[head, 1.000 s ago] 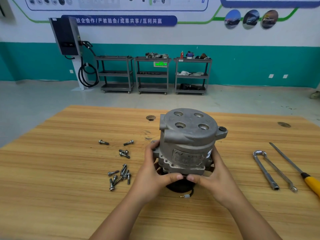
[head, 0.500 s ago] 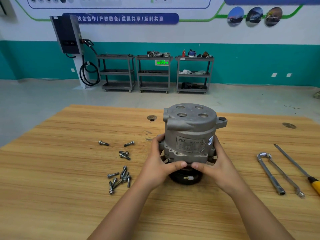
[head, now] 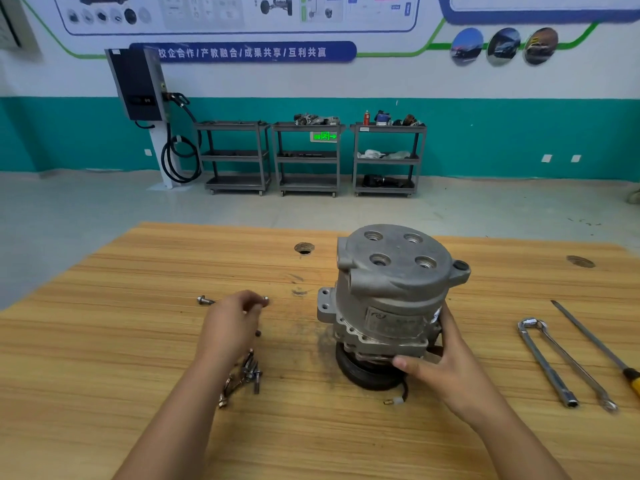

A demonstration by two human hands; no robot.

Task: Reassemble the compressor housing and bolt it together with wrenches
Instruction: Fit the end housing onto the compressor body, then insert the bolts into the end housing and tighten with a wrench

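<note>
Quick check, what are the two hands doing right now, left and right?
Left hand: fingers curled over a loose bolt; grip cannot be told.
Right hand: holding the compressor.

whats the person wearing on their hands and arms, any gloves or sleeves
No gloves: the left hand and right hand are bare. Both forearms are bare as far as the picture shows, with no sleeve edge in view. No watch, ring or wristband is visible on either.

Single head-worn view, forward and down, close over the wooden table (head: 86, 358)
</note>
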